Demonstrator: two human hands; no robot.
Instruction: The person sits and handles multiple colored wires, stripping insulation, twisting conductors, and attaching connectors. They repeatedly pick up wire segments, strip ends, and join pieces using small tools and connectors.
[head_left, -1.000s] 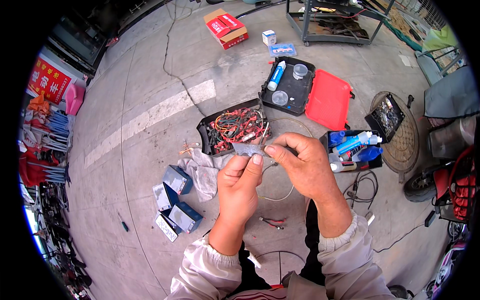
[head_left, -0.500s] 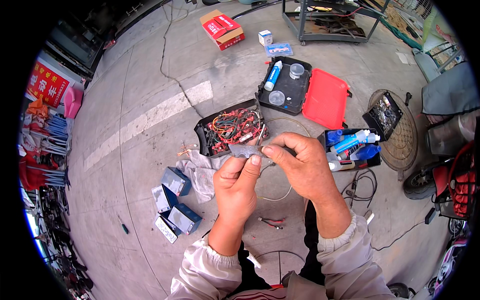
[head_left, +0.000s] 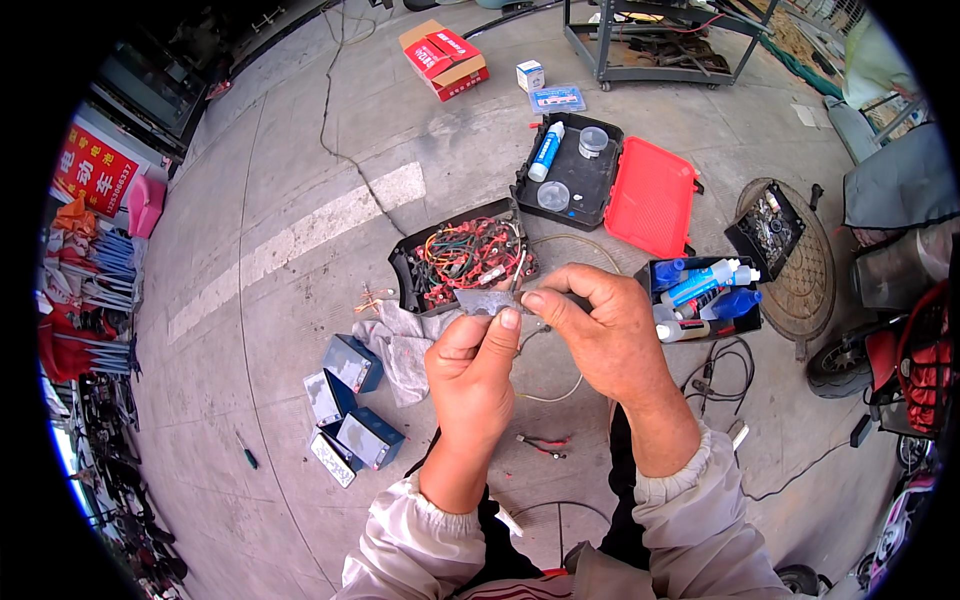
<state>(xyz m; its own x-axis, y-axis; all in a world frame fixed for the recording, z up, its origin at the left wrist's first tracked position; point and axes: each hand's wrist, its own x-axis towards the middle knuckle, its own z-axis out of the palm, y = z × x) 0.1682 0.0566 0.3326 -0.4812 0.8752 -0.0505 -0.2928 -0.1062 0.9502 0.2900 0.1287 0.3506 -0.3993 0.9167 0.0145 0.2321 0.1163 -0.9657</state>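
A flat grey metal blade with a slanted, pointed end is held level in front of me, over the near edge of a black tray full of tangled red, black and yellow wires. My left hand is closed on it, thumb on top and fingers curled below. My right hand pinches the blade's right end between thumb and bent fingers. That end is largely hidden by the fingers. Left of my hands lie a crumpled grey cloth and several blue block-shaped batteries.
Beyond the hands stands an open black case with a red lid. A black bin of bottles and tubes sits to the right. Short leads lie between my feet. A screwdriver lies far left, a metal cart stands behind.
The blade has turned slightly between my fingers, and its pointed end sits a little farther left. Both hands stay almost in place, still gripping it.
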